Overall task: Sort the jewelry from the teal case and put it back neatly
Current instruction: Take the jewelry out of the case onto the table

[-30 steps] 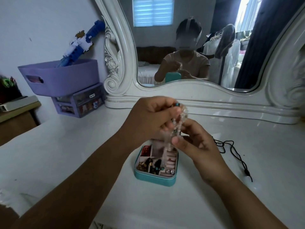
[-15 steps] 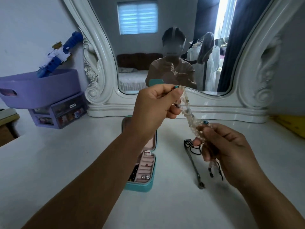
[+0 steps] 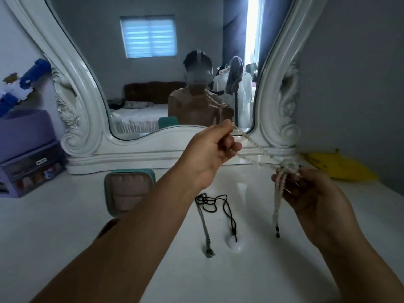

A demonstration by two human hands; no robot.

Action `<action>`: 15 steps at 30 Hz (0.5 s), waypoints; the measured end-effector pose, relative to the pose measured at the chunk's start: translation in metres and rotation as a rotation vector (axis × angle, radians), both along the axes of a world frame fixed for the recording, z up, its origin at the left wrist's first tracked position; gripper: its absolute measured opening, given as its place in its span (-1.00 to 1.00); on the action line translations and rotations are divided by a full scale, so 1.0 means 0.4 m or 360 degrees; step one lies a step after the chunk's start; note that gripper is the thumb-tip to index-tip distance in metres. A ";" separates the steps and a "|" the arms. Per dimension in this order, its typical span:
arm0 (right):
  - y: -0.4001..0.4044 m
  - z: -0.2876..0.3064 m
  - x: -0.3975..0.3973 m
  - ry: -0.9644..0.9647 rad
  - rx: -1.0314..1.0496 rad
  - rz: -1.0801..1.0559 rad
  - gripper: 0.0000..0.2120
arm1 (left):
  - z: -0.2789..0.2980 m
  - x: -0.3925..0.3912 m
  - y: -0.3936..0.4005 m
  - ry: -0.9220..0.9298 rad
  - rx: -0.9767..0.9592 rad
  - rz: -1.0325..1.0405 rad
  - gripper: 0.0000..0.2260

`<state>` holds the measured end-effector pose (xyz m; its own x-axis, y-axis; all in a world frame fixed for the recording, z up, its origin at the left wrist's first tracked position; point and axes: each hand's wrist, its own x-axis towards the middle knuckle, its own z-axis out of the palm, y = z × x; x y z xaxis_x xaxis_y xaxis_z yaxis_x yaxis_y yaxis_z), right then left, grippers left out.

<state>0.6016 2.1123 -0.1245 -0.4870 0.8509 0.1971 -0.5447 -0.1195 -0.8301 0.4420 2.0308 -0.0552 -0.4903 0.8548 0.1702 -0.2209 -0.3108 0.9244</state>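
A pale beaded necklace (image 3: 258,147) stretches in the air between my hands. My left hand (image 3: 213,149) pinches one end of it up in front of the mirror's base. My right hand (image 3: 310,193) grips its other part lower right, with loose strands (image 3: 276,206) hanging down to dark end beads. The teal case (image 3: 129,191) stands open on the white tabletop, left of my left forearm, which hides its tray. Between my arms lie a black cord with a white pendant (image 3: 235,246) and a thin metal chain (image 3: 205,228).
An ornate white mirror (image 3: 87,136) backs the white vanity top (image 3: 54,226). A purple bin on a small drawer unit (image 3: 28,162) stands at far left. A yellow object (image 3: 341,167) lies at the right by the wall.
My hands have moved up and to the right and drawn apart, pulling the beaded necklace out longer. The view has shifted right, so the case sits further left.
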 end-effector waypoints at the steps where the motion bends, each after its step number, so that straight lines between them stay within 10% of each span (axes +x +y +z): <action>1: 0.008 0.002 0.010 0.0096 -0.0113 0.0029 -0.68 | -0.003 0.004 0.010 -0.0090 -0.0022 -0.0054 -0.84; 15: 0.048 -0.030 0.116 -0.0152 -0.0061 0.0064 -0.84 | -0.031 -0.009 0.121 0.0005 0.0032 -0.0036 -0.83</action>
<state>0.6479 2.1316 -0.1366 -0.5359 0.8363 0.1156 -0.4573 -0.1725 -0.8724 0.4383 2.0792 -0.0677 -0.4704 0.8620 0.1888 -0.2251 -0.3240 0.9189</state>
